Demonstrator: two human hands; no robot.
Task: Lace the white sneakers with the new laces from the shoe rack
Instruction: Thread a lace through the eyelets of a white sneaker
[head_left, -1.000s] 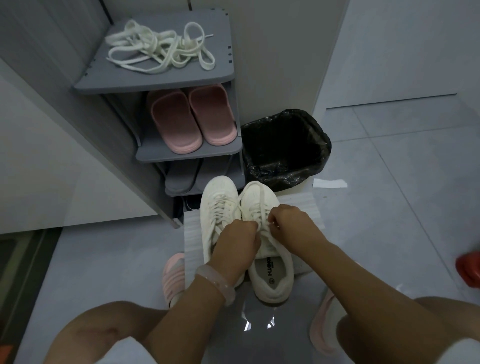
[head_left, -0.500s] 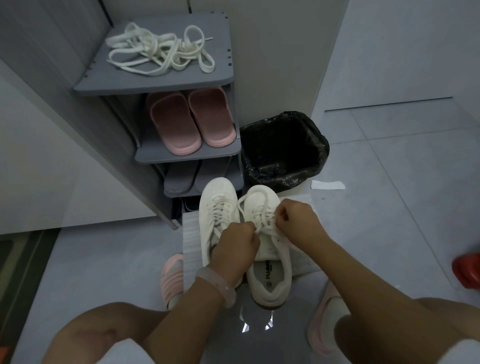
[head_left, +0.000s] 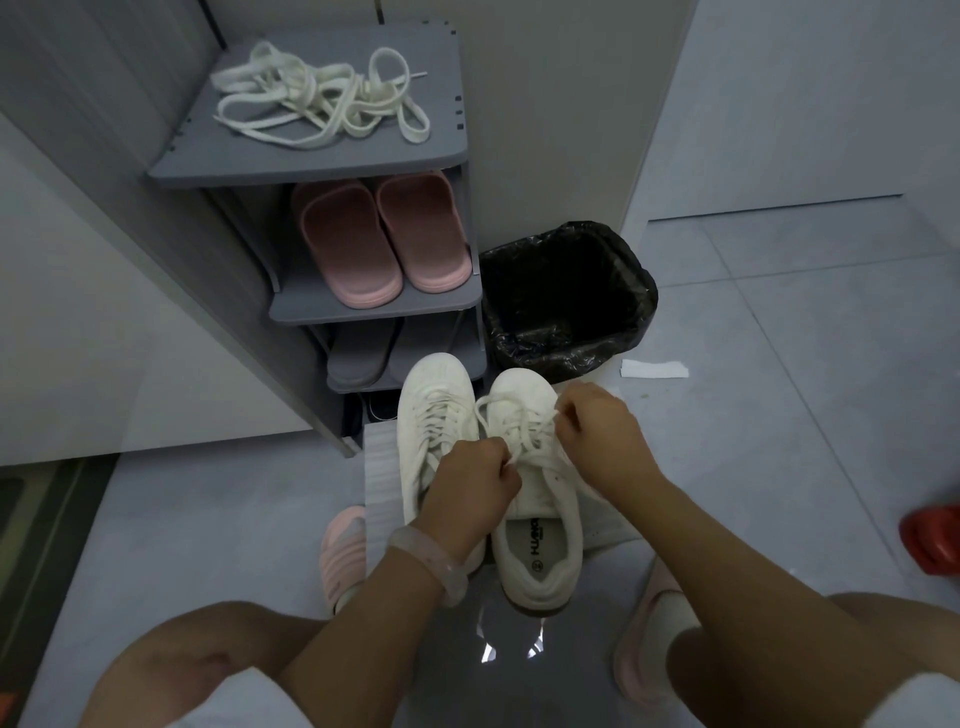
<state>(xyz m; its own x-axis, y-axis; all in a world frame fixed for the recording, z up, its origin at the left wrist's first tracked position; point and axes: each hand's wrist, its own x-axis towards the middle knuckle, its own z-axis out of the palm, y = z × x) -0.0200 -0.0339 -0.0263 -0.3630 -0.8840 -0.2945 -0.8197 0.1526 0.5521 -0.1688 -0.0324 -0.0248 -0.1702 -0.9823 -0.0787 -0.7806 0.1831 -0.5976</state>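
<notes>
Two white sneakers stand side by side on a white foam sheet (head_left: 382, 470) on the floor, toes toward the shoe rack. The left sneaker (head_left: 434, 410) is laced. My left hand (head_left: 475, 491) pinches a lace end over the tongue of the right sneaker (head_left: 540, 545). My right hand (head_left: 602, 434) pinches the same lace (head_left: 491, 408) higher up, and a loop of it stands out to the left. A tangle of new white laces (head_left: 317, 101) lies on the top shelf of the grey shoe rack (head_left: 311, 166).
Pink slippers (head_left: 382, 244) sit on the rack's second shelf, grey ones (head_left: 358, 358) below. A black-lined bin (head_left: 566, 299) stands right of the rack. A paper scrap (head_left: 654, 370) lies on the tiles, a red object (head_left: 932, 538) at the right edge. My knees and pink slippers fill the bottom.
My right hand has risen up and away from my left hand, drawing the lace of the right sneaker out into a loop. The left hand stays near the tongue.
</notes>
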